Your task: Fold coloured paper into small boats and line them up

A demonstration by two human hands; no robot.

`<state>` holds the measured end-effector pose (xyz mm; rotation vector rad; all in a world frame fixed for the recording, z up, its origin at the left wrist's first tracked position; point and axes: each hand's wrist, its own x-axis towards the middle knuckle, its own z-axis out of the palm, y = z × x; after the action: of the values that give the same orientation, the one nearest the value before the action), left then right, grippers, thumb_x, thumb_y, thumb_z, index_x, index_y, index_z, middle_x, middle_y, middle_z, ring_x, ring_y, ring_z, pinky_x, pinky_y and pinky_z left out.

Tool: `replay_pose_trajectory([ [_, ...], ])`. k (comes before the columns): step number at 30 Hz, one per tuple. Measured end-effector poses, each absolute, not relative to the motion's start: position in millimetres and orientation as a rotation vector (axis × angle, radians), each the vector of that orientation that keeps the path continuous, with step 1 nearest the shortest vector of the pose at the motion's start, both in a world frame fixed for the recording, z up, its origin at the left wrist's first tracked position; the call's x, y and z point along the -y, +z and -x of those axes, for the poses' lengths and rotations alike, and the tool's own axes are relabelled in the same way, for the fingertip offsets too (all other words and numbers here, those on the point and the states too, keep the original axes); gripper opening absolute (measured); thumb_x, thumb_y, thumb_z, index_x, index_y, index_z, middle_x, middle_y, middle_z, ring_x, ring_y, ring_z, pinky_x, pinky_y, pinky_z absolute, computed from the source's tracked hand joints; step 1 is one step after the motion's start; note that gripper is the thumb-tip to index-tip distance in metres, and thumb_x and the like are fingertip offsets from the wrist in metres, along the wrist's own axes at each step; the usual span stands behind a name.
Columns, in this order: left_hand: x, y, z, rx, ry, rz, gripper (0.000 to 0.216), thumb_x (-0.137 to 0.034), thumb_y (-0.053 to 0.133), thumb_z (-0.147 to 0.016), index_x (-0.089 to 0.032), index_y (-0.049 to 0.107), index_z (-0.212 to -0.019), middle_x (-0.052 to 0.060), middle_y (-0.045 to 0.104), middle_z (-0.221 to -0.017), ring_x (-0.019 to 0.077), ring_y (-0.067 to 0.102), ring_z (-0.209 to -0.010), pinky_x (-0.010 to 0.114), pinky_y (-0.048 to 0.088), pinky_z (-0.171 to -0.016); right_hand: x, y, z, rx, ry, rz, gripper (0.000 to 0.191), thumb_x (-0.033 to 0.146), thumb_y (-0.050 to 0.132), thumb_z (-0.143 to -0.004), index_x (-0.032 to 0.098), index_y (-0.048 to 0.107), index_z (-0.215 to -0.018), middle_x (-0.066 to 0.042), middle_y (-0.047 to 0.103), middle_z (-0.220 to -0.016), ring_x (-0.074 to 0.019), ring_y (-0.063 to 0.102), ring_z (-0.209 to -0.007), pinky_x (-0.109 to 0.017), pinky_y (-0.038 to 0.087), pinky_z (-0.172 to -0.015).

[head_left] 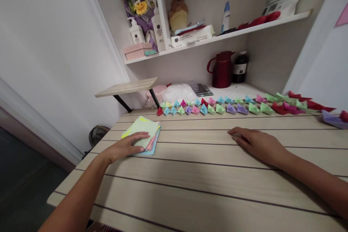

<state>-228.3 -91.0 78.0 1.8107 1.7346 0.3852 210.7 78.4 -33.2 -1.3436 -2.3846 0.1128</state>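
Note:
My left hand (129,144) lies on a stack of coloured paper sheets (143,128) at the left of the table, its thumb and fingers spread apart. Pale green paper is uppermost, with yellow, pink and blue edges fanning out below. Over on the right, my right hand (257,144) rests on the tabletop (190,174), fingers loosely curled with the thumb apart from the forefinger; nothing shows in it. Beyond both hands, several folded paper boats (220,109) in many colours stand in two rows along the table's back edge.
A small raised wooden shelf (127,87) stands at the back left. Behind the boats are a clear plastic bag (179,92), a red jug (222,70) and a dark bottle (240,68). Overhead, a white shelf (231,30) holds bottles, a box and a plush toy.

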Motion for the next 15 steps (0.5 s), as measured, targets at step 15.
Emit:
replay_pose_trajectory([
  [15,96.3,75.2,229.2,-1.793,0.45,-1.731,0.055,-0.051,0.056,-0.083,-0.033,0.051,-0.135,0.0,0.046,-0.147,0.0264,0.047,-0.128,0.038,0.036,-0.106,-83.2,-35.3,-214.8,2.408,0.125,1.324,0.033,0.044,0.043,-0.09,0.031,0.063,-0.112,-0.003,0.074,-0.1,-0.0255,0.069,-0.081,-0.033,0.048,-0.061],
])
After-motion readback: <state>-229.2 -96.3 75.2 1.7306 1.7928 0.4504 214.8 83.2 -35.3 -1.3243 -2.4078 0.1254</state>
